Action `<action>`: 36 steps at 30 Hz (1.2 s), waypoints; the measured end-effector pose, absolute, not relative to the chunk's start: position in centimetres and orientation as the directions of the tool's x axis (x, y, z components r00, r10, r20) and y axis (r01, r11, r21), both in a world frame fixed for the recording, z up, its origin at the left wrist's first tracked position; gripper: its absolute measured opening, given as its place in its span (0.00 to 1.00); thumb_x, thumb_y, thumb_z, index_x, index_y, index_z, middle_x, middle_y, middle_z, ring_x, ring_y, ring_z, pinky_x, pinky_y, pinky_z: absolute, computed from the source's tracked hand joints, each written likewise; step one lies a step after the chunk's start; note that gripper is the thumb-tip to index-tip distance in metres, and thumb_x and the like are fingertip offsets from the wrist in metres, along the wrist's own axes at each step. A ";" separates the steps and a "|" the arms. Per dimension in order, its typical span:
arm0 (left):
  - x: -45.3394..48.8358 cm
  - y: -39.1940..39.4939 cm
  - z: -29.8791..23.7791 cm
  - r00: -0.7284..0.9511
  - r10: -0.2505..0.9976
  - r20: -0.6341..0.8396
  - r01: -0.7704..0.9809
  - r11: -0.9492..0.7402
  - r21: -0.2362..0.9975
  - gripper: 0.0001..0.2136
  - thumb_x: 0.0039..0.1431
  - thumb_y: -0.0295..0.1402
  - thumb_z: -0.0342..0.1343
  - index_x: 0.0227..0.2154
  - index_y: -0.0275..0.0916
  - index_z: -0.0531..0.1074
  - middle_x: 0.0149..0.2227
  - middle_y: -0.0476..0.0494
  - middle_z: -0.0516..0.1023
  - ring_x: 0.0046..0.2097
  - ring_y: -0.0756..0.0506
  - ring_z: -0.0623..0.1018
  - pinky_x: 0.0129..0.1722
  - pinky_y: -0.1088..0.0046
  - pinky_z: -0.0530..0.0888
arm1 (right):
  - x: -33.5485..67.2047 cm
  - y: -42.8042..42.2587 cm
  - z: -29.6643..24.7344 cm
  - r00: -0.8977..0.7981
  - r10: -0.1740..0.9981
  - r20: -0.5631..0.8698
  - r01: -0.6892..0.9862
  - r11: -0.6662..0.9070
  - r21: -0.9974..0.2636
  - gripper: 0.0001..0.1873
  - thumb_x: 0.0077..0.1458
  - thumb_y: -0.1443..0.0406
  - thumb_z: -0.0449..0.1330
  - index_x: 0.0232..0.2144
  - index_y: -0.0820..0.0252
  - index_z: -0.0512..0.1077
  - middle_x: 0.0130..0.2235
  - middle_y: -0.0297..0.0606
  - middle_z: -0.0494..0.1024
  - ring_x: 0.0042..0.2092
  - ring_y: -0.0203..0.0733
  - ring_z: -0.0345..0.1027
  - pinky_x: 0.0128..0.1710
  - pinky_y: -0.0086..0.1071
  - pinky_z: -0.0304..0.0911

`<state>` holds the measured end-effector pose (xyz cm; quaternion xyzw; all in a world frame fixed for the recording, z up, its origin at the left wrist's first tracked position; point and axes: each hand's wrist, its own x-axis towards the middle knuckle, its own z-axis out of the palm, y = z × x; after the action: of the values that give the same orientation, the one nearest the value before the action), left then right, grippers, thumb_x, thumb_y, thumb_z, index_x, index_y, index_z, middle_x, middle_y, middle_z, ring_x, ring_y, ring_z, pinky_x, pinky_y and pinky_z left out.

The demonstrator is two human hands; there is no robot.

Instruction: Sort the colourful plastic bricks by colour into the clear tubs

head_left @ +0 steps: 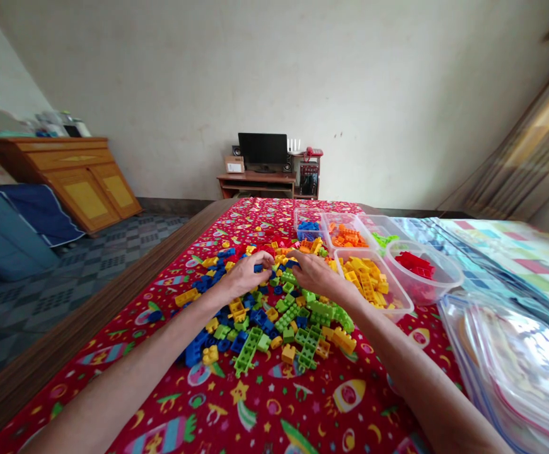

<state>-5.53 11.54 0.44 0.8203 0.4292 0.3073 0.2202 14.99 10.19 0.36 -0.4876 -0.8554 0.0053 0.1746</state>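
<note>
A mixed pile of plastic building bricks (286, 315) in green, blue, yellow and red lies spread before me. Over its far part, my left hand (248, 274) has its fingers curled round a blue building brick (258, 268). My right hand (316, 272) is a short way to the right, its fingers bent in a pinch with a blue building brick (292, 263) at the tips. Beside my right wrist is a clear tub (404, 309) holding yellow bricks (366, 280).
Behind the yellow tub stand clear containers with blue bricks (309, 228), orange bricks (346, 235) and a few green bricks (384, 240). A round tub (454, 277) holds red bricks. Stacked clear lids (515, 366) lie at right on the red patterned cloth (236, 416).
</note>
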 end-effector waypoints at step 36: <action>-3.3 8.6 -0.1 0.484 0.662 0.572 0.480 -0.748 0.459 0.39 0.58 0.25 0.49 0.66 0.44 0.31 0.66 0.33 0.50 0.65 0.37 0.56 0.61 0.51 0.59 | 8.9 8.7 0.3 -0.211 0.956 -0.204 -0.493 -0.284 -0.822 0.06 0.50 0.68 0.60 0.25 0.61 0.65 0.19 0.27 0.68 0.21 0.30 0.62 0.24 0.24 0.63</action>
<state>-3.29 8.60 -0.07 0.8532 0.3346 0.3820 0.1189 8.93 8.74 0.35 -0.3682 -0.3144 0.7116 0.5090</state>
